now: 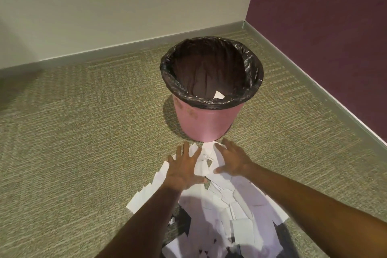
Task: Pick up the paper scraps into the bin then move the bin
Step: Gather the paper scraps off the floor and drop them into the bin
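Observation:
A pink bin point(206, 123) lined with a black bag stands upright on the carpet near the room's corner. One white scrap point(218, 95) lies inside it. A heap of white paper scraps point(226, 205) spreads over the carpet from just in front of the bin toward me. My left hand point(184, 170) lies over the far left part of the heap with fingers spread and straight. My right hand point(233, 159) rests on the far right part, fingers extended. Neither hand grips a scrap. Both hands are a short way in front of the bin's base.
A beige wall point(125, 6) runs behind the bin and a purple wall point(324, 27) stands on the right, meeting in a corner. Grey skirting point(94, 54) lines both. Green-beige carpet point(73, 132) stretches to the left of the bin.

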Tool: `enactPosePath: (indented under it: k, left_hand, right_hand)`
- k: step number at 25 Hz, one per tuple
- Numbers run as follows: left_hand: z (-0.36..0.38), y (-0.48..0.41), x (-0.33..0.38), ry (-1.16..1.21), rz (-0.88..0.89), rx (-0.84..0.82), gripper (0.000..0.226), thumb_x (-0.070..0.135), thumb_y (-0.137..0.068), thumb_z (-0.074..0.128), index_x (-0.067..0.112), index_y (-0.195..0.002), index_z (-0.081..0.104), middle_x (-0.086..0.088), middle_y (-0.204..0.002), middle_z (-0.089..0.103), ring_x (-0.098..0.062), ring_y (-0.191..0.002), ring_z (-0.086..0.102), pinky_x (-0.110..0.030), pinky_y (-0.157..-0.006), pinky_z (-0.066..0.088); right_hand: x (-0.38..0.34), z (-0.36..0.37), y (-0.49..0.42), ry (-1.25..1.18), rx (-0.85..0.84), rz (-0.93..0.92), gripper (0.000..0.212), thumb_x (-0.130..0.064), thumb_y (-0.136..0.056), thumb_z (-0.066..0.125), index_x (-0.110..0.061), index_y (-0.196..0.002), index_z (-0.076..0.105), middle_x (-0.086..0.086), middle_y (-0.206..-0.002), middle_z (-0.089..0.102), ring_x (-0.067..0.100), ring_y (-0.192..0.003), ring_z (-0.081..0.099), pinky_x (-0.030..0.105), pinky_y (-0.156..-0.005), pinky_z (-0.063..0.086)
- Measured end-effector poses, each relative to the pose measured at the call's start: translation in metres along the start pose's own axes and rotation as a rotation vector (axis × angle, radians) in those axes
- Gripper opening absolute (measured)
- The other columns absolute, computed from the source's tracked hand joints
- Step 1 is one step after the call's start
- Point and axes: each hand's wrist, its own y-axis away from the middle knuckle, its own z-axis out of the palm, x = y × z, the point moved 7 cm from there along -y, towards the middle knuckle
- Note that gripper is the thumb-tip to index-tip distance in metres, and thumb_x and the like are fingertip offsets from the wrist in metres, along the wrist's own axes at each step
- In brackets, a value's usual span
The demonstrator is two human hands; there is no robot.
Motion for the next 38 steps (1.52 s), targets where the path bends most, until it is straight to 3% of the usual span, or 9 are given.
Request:
enactPosePath:
  k: [4, 7, 11, 18, 23, 28, 34, 36, 38]
  left_hand:
    - [0.009, -0.009, 0.009, -0.035, 0.055, -0.002, 0.104, 0.061, -0.074, 0.068, 0.035, -0.152, 0.004, -0.010, -0.161, -0.007, -0.037, -0.146, -0.001, -0.064, -0.110, 0.017]
    - [0.014, -0.013, 0.016, -0.105, 0.046, -0.016, 0.093, 0.049, -0.078, 0.071, 0.032, -0.150, 0.014, -0.012, -0.159, 0.005, -0.040, -0.143, 0.009, -0.061, -0.107, 0.026]
    - [0.002, -0.013, 0.035, -0.163, 0.139, 0.126, 0.054, 0.030, -0.087, 0.067, 0.021, -0.135, 0.044, -0.008, -0.140, 0.035, -0.032, -0.123, 0.037, -0.044, -0.092, 0.045]
    - [-0.001, -0.003, 0.029, 0.150, 0.147, 0.218, 0.029, 0.002, -0.088, 0.057, 0.006, -0.116, 0.061, -0.010, -0.124, 0.054, -0.028, -0.104, 0.060, -0.039, -0.084, 0.052]
    - [-0.013, 0.009, 0.014, 0.381, 0.080, 0.286, 0.027, 0.004, -0.082, 0.064, 0.008, -0.108, 0.070, -0.011, -0.100, 0.069, -0.023, -0.084, 0.068, -0.031, -0.071, 0.056]
    - [-0.052, 0.035, 0.002, 0.676, -0.018, 0.377, 0.020, 0.004, -0.080, 0.075, 0.003, -0.100, 0.073, -0.010, -0.091, 0.072, -0.012, -0.065, 0.067, -0.010, -0.047, 0.049]
    - [-0.136, 0.071, 0.015, 0.646, 0.138, 0.450, 0.013, 0.017, -0.076, 0.081, 0.012, -0.086, 0.076, 0.015, -0.059, 0.063, 0.004, -0.048, 0.052, -0.006, -0.047, 0.040]
    - [-0.171, 0.086, 0.016, 0.633, 0.167, 0.453, 0.011, 0.017, -0.076, 0.082, 0.012, -0.083, 0.074, 0.013, -0.061, 0.064, 0.003, -0.048, 0.053, -0.009, -0.044, 0.041]
    - [-0.204, 0.102, 0.015, 0.598, 0.179, 0.433, 0.012, 0.015, -0.075, 0.082, 0.009, -0.081, 0.074, 0.007, -0.068, 0.070, -0.002, -0.053, 0.060, -0.018, -0.048, 0.050]
  right_hand:
    - [-0.011, 0.011, -0.013, 0.031, -0.083, -0.016, 0.100, -0.053, -0.076, 0.073, -0.022, -0.153, 0.018, 0.015, -0.161, 0.012, 0.041, -0.144, 0.019, 0.052, -0.113, 0.028]
    - [-0.018, 0.013, -0.009, 0.045, -0.027, -0.029, 0.078, -0.044, -0.079, 0.073, -0.019, -0.143, 0.035, 0.016, -0.148, 0.029, 0.040, -0.133, 0.032, 0.051, -0.101, 0.041]
    - [-0.019, 0.015, 0.003, -0.028, 0.058, -0.039, 0.045, -0.029, -0.084, 0.073, -0.016, -0.122, 0.052, 0.012, -0.132, 0.039, 0.032, -0.120, 0.043, 0.045, -0.087, 0.050]
    - [-0.016, 0.020, 0.013, -0.213, 0.017, -0.001, 0.035, -0.007, -0.082, 0.069, -0.015, -0.113, 0.055, 0.011, -0.122, 0.053, 0.029, -0.100, 0.059, 0.031, -0.072, 0.044]
    - [-0.011, -0.005, 0.034, -0.381, 0.010, 0.006, 0.027, 0.000, -0.083, 0.063, -0.023, -0.095, 0.057, 0.004, -0.099, 0.059, 0.023, -0.086, 0.061, 0.028, -0.067, 0.041]
    - [-0.025, -0.058, 0.077, -0.331, 0.139, -0.081, 0.029, 0.008, -0.084, 0.054, -0.012, -0.103, 0.061, 0.004, -0.094, 0.053, 0.023, -0.084, 0.054, 0.029, -0.066, 0.037]
    - [-0.042, -0.143, 0.122, -0.247, 0.304, -0.151, 0.028, 0.006, -0.082, 0.054, -0.011, -0.104, 0.060, 0.011, -0.104, 0.059, 0.030, -0.093, 0.058, 0.038, -0.070, 0.048]
    - [-0.048, -0.179, 0.134, -0.260, 0.372, -0.170, 0.024, 0.005, -0.083, 0.059, -0.015, -0.097, 0.061, 0.007, -0.101, 0.059, 0.026, -0.091, 0.058, 0.038, -0.070, 0.052]
    - [-0.050, -0.216, 0.147, -0.327, 0.404, -0.175, 0.019, 0.002, -0.084, 0.066, -0.016, -0.090, 0.063, -0.001, -0.089, 0.058, 0.019, -0.083, 0.060, 0.027, -0.061, 0.050]
